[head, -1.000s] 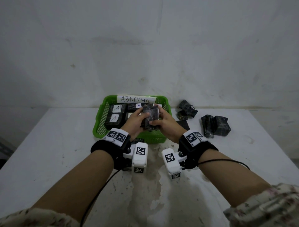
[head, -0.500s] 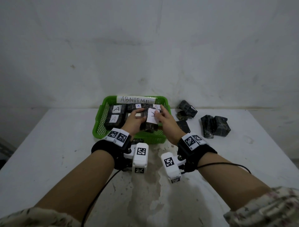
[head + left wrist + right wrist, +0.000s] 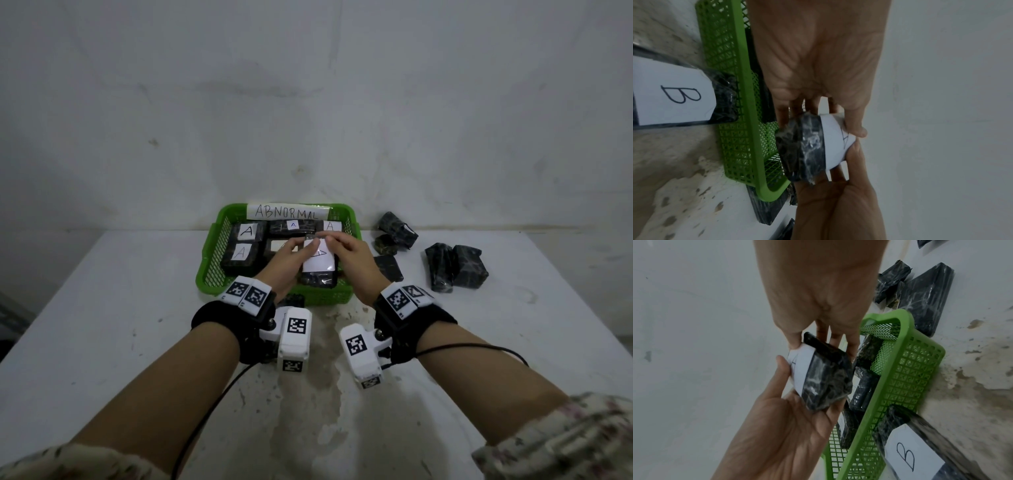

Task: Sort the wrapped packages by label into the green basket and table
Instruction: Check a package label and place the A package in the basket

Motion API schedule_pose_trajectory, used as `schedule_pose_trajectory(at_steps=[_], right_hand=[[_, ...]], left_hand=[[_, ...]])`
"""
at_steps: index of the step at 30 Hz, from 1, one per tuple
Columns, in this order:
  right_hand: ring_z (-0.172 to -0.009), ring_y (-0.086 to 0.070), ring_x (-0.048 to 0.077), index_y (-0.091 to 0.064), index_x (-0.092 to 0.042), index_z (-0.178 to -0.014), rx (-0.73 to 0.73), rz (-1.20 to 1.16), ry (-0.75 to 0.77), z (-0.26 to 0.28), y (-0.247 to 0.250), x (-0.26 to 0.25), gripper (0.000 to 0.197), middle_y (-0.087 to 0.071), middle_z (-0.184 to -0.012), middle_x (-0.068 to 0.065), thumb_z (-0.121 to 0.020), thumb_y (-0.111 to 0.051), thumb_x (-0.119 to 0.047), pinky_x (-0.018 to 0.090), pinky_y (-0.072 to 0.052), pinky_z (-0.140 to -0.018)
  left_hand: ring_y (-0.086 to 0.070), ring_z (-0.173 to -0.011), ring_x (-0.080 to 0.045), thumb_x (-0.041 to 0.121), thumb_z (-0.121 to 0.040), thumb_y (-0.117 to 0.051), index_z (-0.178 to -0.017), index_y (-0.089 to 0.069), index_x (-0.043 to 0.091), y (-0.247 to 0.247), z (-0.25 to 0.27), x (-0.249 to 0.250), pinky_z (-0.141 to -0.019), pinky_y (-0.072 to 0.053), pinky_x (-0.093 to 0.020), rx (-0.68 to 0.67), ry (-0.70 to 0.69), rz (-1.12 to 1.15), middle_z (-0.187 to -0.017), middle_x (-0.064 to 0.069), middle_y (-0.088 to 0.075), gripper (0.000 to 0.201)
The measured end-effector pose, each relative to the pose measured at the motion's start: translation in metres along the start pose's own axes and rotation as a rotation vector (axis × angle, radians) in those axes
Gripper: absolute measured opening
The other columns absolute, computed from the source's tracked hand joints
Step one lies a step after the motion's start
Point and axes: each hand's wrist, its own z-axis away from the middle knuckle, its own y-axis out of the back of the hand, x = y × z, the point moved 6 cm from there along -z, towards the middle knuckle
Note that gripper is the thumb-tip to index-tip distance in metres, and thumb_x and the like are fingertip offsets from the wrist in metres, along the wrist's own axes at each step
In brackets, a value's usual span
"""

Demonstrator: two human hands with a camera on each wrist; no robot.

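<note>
Item: one wrapped package [image 3: 318, 270], dark film, white label uppermost. It is held over the near right part of the green basket [image 3: 209, 274], clamped from either side between the left hand [image 3: 286, 263] and the right hand [image 3: 349, 260]. On each hand the thumb is laid on the label face and the fingers are curled beneath, as shown in both wrist views. The label is kept turned upward, judged so that its letter may be read before placing; an A, lying sideways, is made out.

Beyond the fingertips: further packages marked A, lying in the basket under a strip lettered ABNORMAL [image 3: 287, 212]. The held package is judged bound for the same place.

Outward of the right hand: unsorted dark packages [image 3: 455, 270] on the table [image 3: 102, 325], labels not visible.

Beneath the wrists, against the basket's near wall: a package marked B [image 3: 674, 91], hidden in the head view.

Partly obscured: the basket package under the left fingers, its label unreadable.
</note>
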Motion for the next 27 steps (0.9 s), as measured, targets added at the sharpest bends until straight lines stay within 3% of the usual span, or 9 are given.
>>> schedule_pose_trajectory(at_steps=[3,7,10,13,16,19,24,27], right_hand=[[-0.105,-0.062,0.031,-0.066,-0.006,-0.114,-0.005,-0.027,-0.004,-0.004,0.002,0.003,0.024,-0.065,-0.117,0.017,-0.098,-0.049,-0.013,0.052,-0.05,-0.095],[-0.121,-0.056,0.023,-0.049,-0.029,-0.137,-0.103,-0.112,-0.127,-0.001,-0.007,0.013,0.04,-0.054,-0.137,0.005,-0.097,-0.049,-0.036,0.048,-0.046,-0.102],[-0.129,-0.049,0.022,-0.038,-0.027,-0.145,-0.132,-0.094,-0.121,0.0,-0.009,0.017,0.048,-0.046,-0.145,0.006,-0.098,-0.05,-0.026,0.048,-0.04,-0.108],[-0.122,-0.054,0.025,-0.038,-0.024,-0.145,-0.112,-0.072,-0.101,0.001,-0.004,0.014,0.046,-0.054,-0.137,0.008,-0.099,-0.047,-0.019,0.052,-0.044,-0.103],[-0.113,-0.06,0.027,-0.034,-0.021,-0.147,-0.173,-0.149,-0.197,0.0,-0.004,0.019,0.056,-0.057,-0.133,0.011,-0.096,-0.054,-0.014,0.047,-0.049,-0.097],[-0.116,-0.059,0.03,-0.029,-0.016,-0.149,-0.243,-0.066,-0.211,-0.001,-0.009,0.022,0.074,-0.058,-0.131,0.012,-0.086,-0.066,-0.006,0.04,-0.051,-0.096],[-0.119,-0.057,0.03,-0.042,-0.014,-0.141,-0.222,-0.034,-0.168,0.0,-0.006,0.017,0.063,-0.06,-0.129,0.011,-0.084,-0.068,-0.007,0.046,-0.046,-0.103],[-0.122,-0.055,0.03,-0.036,-0.019,-0.146,-0.246,-0.106,-0.219,0.001,-0.007,0.017,0.067,-0.057,-0.133,0.01,-0.086,-0.063,-0.006,0.046,-0.043,-0.105]], left_hand=[[-0.062,-0.086,-0.018,0.02,-0.095,-0.053,-0.121,-0.045,0.009,0.002,-0.003,-0.001,-0.075,-0.053,-0.037,0.003,0.004,0.008,-0.103,-0.008,-0.061,0.03],[-0.061,-0.098,-0.025,0.021,-0.092,-0.057,-0.127,-0.042,0.01,0.007,-0.003,0.003,-0.089,-0.052,-0.049,0.065,-0.032,-0.015,-0.113,-0.015,-0.06,0.039],[-0.061,-0.099,-0.026,0.021,-0.091,-0.059,-0.126,-0.044,0.012,0.008,-0.003,0.001,-0.085,-0.053,-0.043,0.066,-0.035,-0.014,-0.114,-0.015,-0.061,0.039],[-0.064,-0.09,-0.019,0.021,-0.089,-0.061,-0.12,-0.048,0.016,0.009,-0.002,-0.001,-0.076,-0.054,-0.036,0.024,-0.001,0.029,-0.103,-0.007,-0.065,0.033],[-0.064,-0.093,-0.024,0.014,-0.088,-0.063,-0.12,-0.049,0.014,0.013,-0.003,-0.002,-0.079,-0.054,-0.04,0.03,0.001,0.044,-0.108,-0.012,-0.065,0.034],[-0.064,-0.096,-0.026,0.017,-0.088,-0.064,-0.121,-0.05,0.013,0.016,-0.006,-0.001,-0.082,-0.055,-0.043,0.078,-0.022,0.003,-0.112,-0.016,-0.065,0.036],[-0.065,-0.09,-0.02,0.017,-0.09,-0.06,-0.122,-0.052,0.014,0.013,-0.004,-0.003,-0.079,-0.055,-0.035,-0.001,0.012,0.055,-0.106,-0.009,-0.067,0.033],[-0.064,-0.09,-0.023,0.01,-0.091,-0.058,-0.122,-0.05,0.013,0.015,-0.005,-0.003,-0.08,-0.055,-0.038,0.03,-0.007,0.032,-0.11,-0.013,-0.064,0.032]])
